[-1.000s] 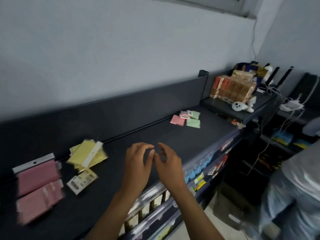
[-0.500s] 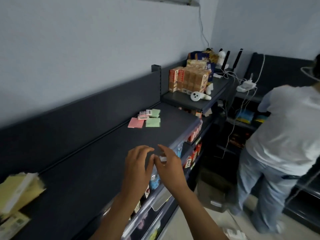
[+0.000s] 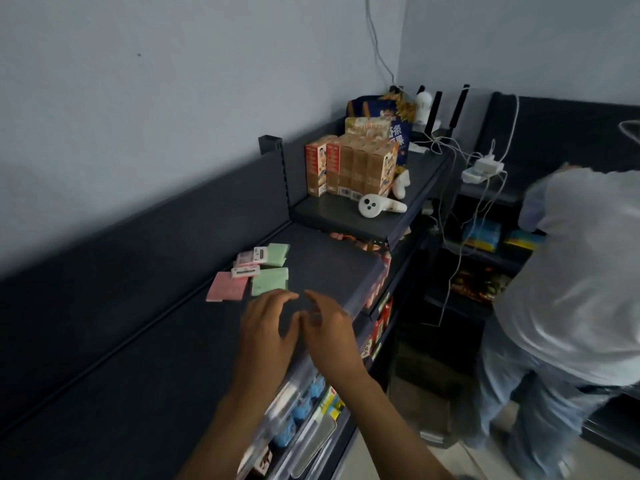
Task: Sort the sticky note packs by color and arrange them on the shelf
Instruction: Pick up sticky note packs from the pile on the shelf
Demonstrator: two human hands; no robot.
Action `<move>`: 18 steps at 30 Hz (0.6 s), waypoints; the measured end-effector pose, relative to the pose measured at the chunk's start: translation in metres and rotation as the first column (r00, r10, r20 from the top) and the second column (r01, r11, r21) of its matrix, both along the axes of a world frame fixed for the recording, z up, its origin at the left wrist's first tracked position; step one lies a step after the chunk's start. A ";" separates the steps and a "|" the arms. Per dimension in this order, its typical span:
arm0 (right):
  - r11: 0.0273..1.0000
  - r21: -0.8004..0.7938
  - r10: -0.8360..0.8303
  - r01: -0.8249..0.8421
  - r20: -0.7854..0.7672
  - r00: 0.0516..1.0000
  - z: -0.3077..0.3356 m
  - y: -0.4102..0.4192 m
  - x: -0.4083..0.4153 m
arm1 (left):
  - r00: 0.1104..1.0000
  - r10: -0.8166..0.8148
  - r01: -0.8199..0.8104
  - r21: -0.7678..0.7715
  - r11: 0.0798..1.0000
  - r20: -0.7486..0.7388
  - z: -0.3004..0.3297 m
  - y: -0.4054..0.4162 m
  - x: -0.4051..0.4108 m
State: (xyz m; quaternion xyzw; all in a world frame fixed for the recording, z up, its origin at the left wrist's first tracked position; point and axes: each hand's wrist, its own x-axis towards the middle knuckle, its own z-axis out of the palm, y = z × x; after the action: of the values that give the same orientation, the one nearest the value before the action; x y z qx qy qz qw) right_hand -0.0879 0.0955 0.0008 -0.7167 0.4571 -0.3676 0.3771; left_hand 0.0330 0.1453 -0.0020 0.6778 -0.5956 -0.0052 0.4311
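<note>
Another person stands at your right by the side shelves, and cartons plus a white controller sit on the raised shelf beyond. On the dark shelf, pink packs and green packs lie flat near the back, just past your fingertips. Your left hand and right hand hover with fingers loosely curled, holding nothing.

L hand & R hand side by side, fingers loosely curled, apparently empty.
</note>
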 end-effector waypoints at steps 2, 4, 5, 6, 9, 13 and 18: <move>1.000 -0.012 0.014 -0.014 -0.006 1.000 0.001 -0.026 0.012 | 1.000 0.027 -0.027 0.011 1.000 0.002 0.004 -0.025 0.013; 0.999 -0.021 0.026 -0.026 -0.011 1.000 0.005 -0.051 0.020 | 0.999 0.035 -0.035 -0.003 0.999 -0.011 0.009 -0.049 0.021; 0.999 -0.028 0.032 -0.032 -0.013 0.999 0.007 -0.063 0.024 | 0.999 0.033 -0.033 -0.012 0.999 -0.013 0.011 -0.061 0.024; 0.999 -0.037 0.038 -0.038 -0.015 0.999 0.008 -0.076 0.029 | 0.999 0.031 -0.031 -0.017 0.999 -0.013 0.012 -0.073 0.028; 0.998 -0.042 0.041 -0.042 -0.023 0.999 0.006 -0.107 0.038 | 0.999 0.036 -0.036 0.008 0.999 -0.031 0.006 -0.102 0.038; 0.999 -0.007 0.054 -0.054 -0.023 0.998 -0.001 -0.129 0.046 | 0.999 0.042 -0.040 0.063 0.997 -0.033 -0.009 -0.122 0.045; 0.990 -0.020 0.142 -0.142 -0.017 0.990 0.002 -0.157 0.063 | 0.994 0.080 -0.072 0.106 0.992 -0.069 -0.017 -0.144 0.062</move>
State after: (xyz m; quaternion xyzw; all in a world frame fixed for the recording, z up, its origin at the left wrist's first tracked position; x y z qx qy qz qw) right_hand -0.0253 -0.0617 0.0024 -0.7542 0.4039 -0.3392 0.3911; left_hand 0.0953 0.0014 -0.0195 0.7208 -0.5520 -0.0445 0.4168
